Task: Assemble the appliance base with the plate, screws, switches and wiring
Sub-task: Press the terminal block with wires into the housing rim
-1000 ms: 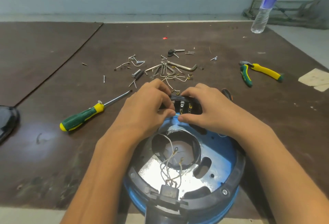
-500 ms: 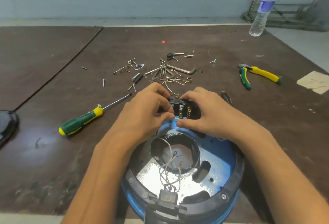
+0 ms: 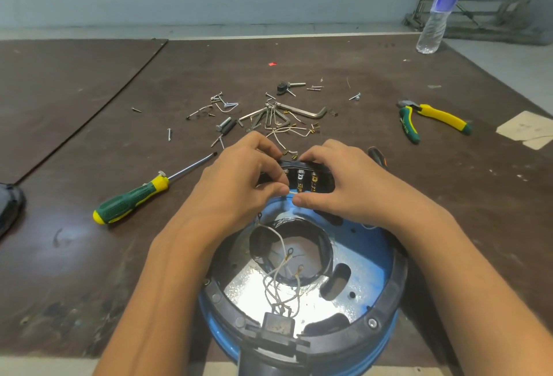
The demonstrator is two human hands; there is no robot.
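Observation:
The round blue appliance base point(image 3: 380, 274) with a black rim lies upside down at the table's near edge, its shiny plate point(image 3: 248, 289) and white wires point(image 3: 281, 283) showing inside. At its far rim sits a black switch block point(image 3: 308, 178) with metal terminals. My left hand point(image 3: 236, 184) curls round the block's left end, thumb and finger pinching a white wire end point(image 3: 291, 193). My right hand point(image 3: 344, 184) grips the block's right end, its thumb touching that same wire end.
A green-yellow screwdriver point(image 3: 134, 196) lies to the left. Loose screws, hex keys and short wires point(image 3: 269, 115) are scattered behind the hands. Green-yellow pliers point(image 3: 431, 118) lie at right, a water bottle point(image 3: 437, 10) at the far right, paper scraps point(image 3: 529, 130) at the right edge.
Both hands have stayed on the switch block. The thumbs have drawn together and a white wire end now shows between them.

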